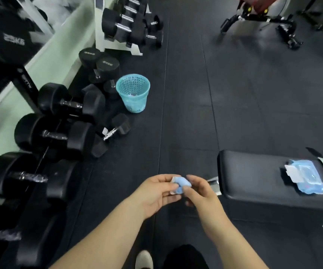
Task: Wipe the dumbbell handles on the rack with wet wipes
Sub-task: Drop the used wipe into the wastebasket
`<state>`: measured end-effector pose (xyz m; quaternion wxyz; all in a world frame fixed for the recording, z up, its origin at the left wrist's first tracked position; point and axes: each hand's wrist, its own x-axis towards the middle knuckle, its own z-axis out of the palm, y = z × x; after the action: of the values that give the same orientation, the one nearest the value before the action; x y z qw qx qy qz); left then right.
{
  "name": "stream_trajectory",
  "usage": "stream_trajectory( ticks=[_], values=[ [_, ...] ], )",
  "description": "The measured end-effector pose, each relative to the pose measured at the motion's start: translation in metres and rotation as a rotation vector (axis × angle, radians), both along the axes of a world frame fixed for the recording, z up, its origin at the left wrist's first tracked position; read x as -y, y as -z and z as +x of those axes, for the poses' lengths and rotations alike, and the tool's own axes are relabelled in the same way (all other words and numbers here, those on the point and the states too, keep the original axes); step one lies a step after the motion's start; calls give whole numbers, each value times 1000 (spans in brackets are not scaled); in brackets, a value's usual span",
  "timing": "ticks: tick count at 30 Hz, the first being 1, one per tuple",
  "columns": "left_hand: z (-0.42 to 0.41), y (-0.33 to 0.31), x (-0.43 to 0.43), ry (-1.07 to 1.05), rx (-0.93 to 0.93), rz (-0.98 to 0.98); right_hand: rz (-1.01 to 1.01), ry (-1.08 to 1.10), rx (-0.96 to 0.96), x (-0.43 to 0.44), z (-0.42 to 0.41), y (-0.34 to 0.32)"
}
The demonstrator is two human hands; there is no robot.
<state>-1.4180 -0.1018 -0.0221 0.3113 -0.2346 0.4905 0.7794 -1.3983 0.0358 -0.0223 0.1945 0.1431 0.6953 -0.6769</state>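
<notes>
left hand (156, 193) and right hand (201, 193) pinch a crumpled pale-blue wet wipe (181, 184): limp, light, probably damp. wrap it round the steel dumbbell handles (54, 134) at nine o'clock.

White "25KG" stands on the end face of the big black dumbbell (14, 39) on the rack's upper tier. A floor dumbbell (89, 53) by the wall and its neighbour (108, 64) bear upside-down marks ending in "KG", digits blurred. The rack post (27, 81) lettering is unreadable
</notes>
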Motion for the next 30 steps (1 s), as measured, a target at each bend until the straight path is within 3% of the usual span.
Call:
stream_trajectory(
  ticks=[3,8,13,16,21,24,27,30],
  values=[
    [-73,5,3,-30,-4,-72,-3,55,4,7,-75,9],
    [-211,12,8,-229,-4,-245,195,1,-193,34,-223,26],
    [-331,5,34,-351,30,-306,391,-238,-387,62,-367,21],
    [-385,11,66,-470,6,-367,407,-470,-431,91,-433,29],
    [-503,43,134,-516,12,-370,354,-582,-339,162,-563,55],
    [-573,65,178,-539,30,-453,328,-567,-158,210,-643,79],
    [-618,75,226,-574,85,-575,364,-454,38,246,-709,114],
    [-640,76,267,-678,140,-560,457,-369,131,271,-766,144]
  ],
)
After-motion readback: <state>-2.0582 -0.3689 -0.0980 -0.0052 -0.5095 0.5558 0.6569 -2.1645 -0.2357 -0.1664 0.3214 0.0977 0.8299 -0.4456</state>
